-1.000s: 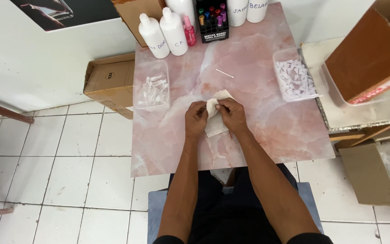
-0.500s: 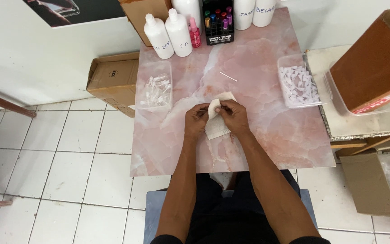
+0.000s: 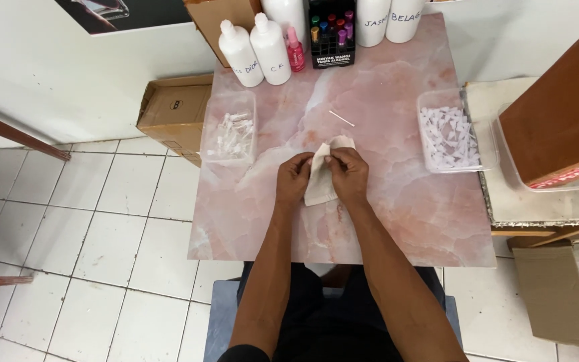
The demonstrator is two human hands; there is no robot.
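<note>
both hands on the small cream pouch point(image 3: 321, 175) at the middle of the pink marble table point(image 3: 397, 214): left hand point(image 3: 293, 179) pinches its left edge, right hand point(image 3: 350, 174) grips the top. a thin white stick point(image 3: 342, 118) lies just beyond the pouch.

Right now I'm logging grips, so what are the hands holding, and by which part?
Both the left hand and right hand pinch a small beige cloth pouch near its upper edge.

left hand point(image 3: 294, 179), right hand point(image 3: 348, 175), gripping cloth point(image 3: 319, 184)
</note>
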